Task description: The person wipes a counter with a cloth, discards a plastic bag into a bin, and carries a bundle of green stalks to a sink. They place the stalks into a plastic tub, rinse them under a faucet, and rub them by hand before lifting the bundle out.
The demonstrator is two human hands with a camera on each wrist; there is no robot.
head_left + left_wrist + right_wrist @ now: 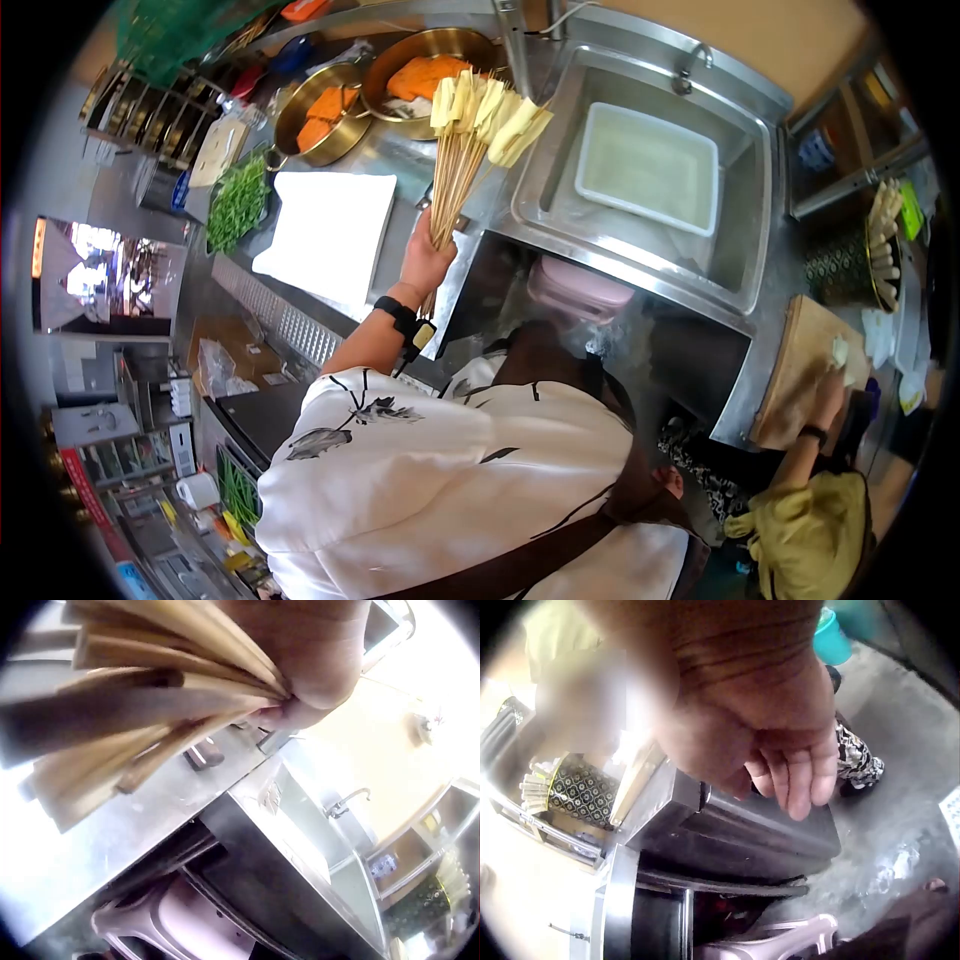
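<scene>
My left hand [428, 250] grips a thick bundle of thin wooden skewers [456, 185] near their lower ends, over the counter beside the white cutting board [330, 230]. Pale yellow folded pieces of food [490, 112] are threaded on the upper ends, fanning toward the sink. In the left wrist view the blunt skewer ends [112, 712] stick out of the fist close to the camera. My right hand [761, 727] hangs low at my side, holding nothing, its fingers loosely bent. Only a small part of it shows beside my apron in the head view.
A steel sink [640, 264] holds a white tub [718, 185] of cloudy water. Two brass pans [352, 140] with orange food stand behind, near leafy greens [240, 205]. A pink stool [580, 290] is under the counter. Another person works at a wooden board [785, 400] on the right.
</scene>
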